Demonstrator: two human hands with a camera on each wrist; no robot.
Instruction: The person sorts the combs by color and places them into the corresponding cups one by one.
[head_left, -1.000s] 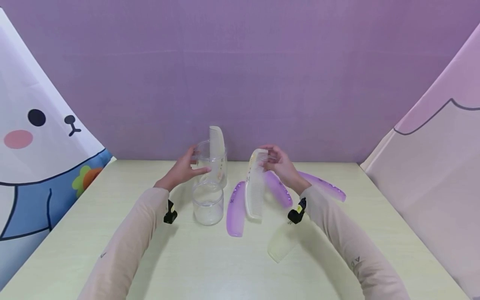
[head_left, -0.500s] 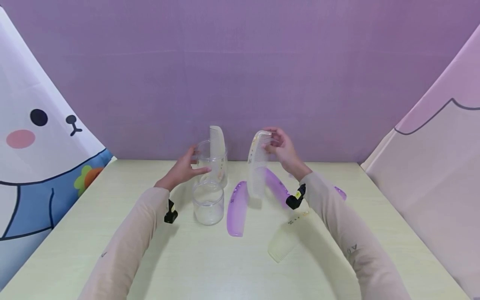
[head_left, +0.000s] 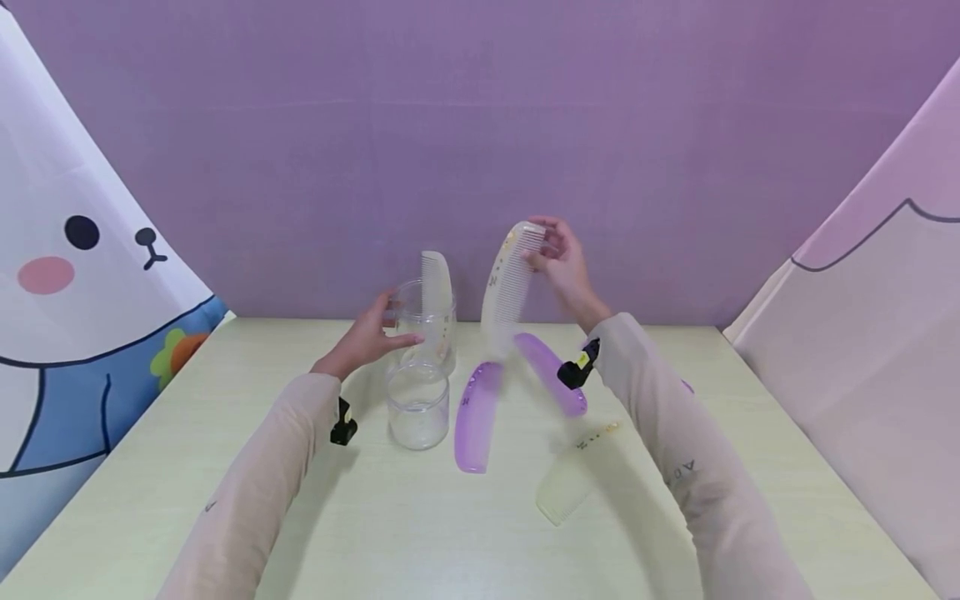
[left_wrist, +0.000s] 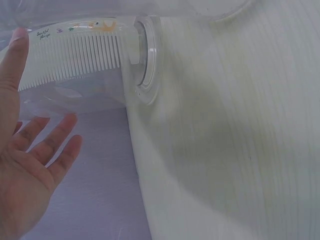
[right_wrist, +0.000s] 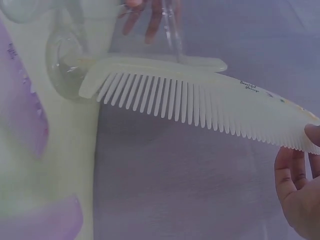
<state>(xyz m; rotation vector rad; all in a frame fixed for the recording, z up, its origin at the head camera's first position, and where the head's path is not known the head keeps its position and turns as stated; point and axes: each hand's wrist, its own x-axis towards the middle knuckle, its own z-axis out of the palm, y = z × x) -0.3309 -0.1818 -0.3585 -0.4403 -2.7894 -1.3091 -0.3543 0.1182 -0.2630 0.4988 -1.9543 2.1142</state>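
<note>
In the head view my right hand point(head_left: 564, 265) pinches a cream comb point(head_left: 512, 279) by its upper end. The comb hangs tilted above the table, teeth toward the right. My left hand point(head_left: 369, 333) holds the side of a clear plastic cup point(head_left: 405, 333), thumb in front and fingers behind. Inside that cup stands another cream comb point(head_left: 436, 287), its top above the rim; the left wrist view shows its teeth point(left_wrist: 75, 57) through the clear wall. In the right wrist view the held comb point(right_wrist: 200, 95) stretches across, its free end overlapping the cup's outline.
A second clear cup point(head_left: 417, 417) stands in front of the first. Purple combs point(head_left: 476, 421) point(head_left: 551, 375) lie to its right, and a cream comb point(head_left: 577, 475) lies nearer the front. A bit of another purple comb point(head_left: 687, 387) shows past the right sleeve. A purple curtain point(head_left: 480, 150) hangs behind.
My right hand has lifted the cream comb up off the table, and its lower end has swung to the left. The left hand and both cups have stayed in place.
</note>
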